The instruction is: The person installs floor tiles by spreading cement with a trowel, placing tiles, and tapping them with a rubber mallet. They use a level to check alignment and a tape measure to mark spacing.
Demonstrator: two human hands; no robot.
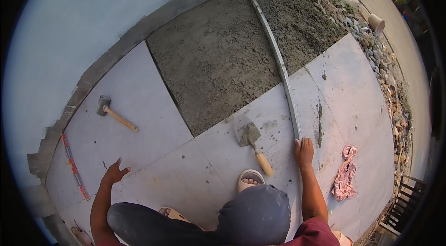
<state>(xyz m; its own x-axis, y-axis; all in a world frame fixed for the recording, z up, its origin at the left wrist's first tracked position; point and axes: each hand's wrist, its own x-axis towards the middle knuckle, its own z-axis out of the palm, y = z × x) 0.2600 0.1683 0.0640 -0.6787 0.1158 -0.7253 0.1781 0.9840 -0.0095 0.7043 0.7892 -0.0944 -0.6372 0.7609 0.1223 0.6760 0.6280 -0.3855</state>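
My right hand point(304, 153) is closed round the near end of a long metal straightedge point(277, 55). The bar runs away from me over the pale tiles and across a bed of grey mortar point(209, 55) to the foot of the wall. Left of the bar the mortar looks flatter; to its right it is rougher and lumpy. My left hand point(115, 171) hangs over the tiles at the left, empty, thumb and fingers apart. Between my hands a trowel point(249, 135) with a wooden handle and mortar on its blade lies on the tile.
A hammer point(120, 118) with a wooden handle and a red spirit level point(74, 167) lie at the left, near the painted wall point(93, 18). At the right are a crumpled pink cloth point(344, 178), a strip of loose stones point(383, 69), a tipped pot point(376, 24) and a slatted crate point(404, 204).
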